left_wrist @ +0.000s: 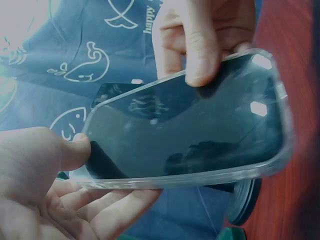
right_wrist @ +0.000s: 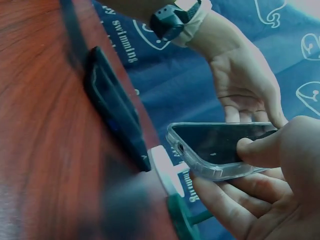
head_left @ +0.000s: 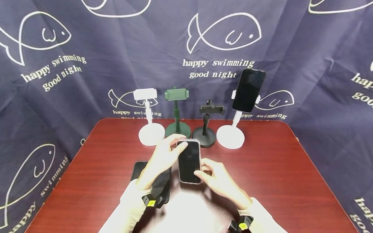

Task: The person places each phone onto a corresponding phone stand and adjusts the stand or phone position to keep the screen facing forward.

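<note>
Both hands hold one smartphone (head_left: 189, 161) in a clear case, its dark screen facing up. My left hand (head_left: 164, 155) grips its upper left corner, thumb on the screen's edge and fingers behind. My right hand (head_left: 217, 178) pinches the lower right side, thumb over the glass. In the left wrist view the phone (left_wrist: 180, 130) spans between the two hands, raised above the table. The right wrist view shows the clear case's edge (right_wrist: 215, 172) near the right fingers. Under the left forearm, dark phones or similar flat black devices (head_left: 140, 166) lie on the table, partly hidden.
Along the back of the red table (head_left: 276, 168) stand a white phone stand (head_left: 151, 134), a green one (head_left: 177, 127), a black one (head_left: 204, 137) and another white one (head_left: 230, 137). That last stand carries a black phone (head_left: 249, 90). A dark fish-print cloth (head_left: 163, 42) hangs behind.
</note>
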{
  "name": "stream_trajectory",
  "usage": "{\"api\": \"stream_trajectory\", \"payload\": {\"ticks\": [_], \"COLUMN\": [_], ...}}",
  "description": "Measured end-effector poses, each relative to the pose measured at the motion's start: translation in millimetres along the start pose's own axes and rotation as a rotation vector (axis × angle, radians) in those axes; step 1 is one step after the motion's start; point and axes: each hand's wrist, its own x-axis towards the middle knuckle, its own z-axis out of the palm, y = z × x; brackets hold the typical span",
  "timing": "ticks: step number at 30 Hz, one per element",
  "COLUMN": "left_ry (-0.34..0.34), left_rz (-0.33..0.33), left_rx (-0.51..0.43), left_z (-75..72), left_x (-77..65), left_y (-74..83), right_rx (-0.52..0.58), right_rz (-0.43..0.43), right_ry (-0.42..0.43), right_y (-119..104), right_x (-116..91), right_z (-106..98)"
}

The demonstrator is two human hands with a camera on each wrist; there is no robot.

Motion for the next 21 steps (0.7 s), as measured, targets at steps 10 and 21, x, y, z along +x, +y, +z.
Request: {"api": "stream_trajectory", "payload": {"ticks": [10,21], "left_ry": [-0.022,-0.076], "left_rz": [-0.022,0.013], "left_rx": [-0.100,-0.204], "left_z": [1.2,4.7], "left_x": [-3.5,-10.5], "left_y": [12.4,26.7], "right_rx": [0.021,-0.024], "right_rz": [-0.048,-0.033], "right_ry": [0.095,0.248], "right_y": [9,-21], "right_x": [19,32], "right_z": [-23,-48]}}
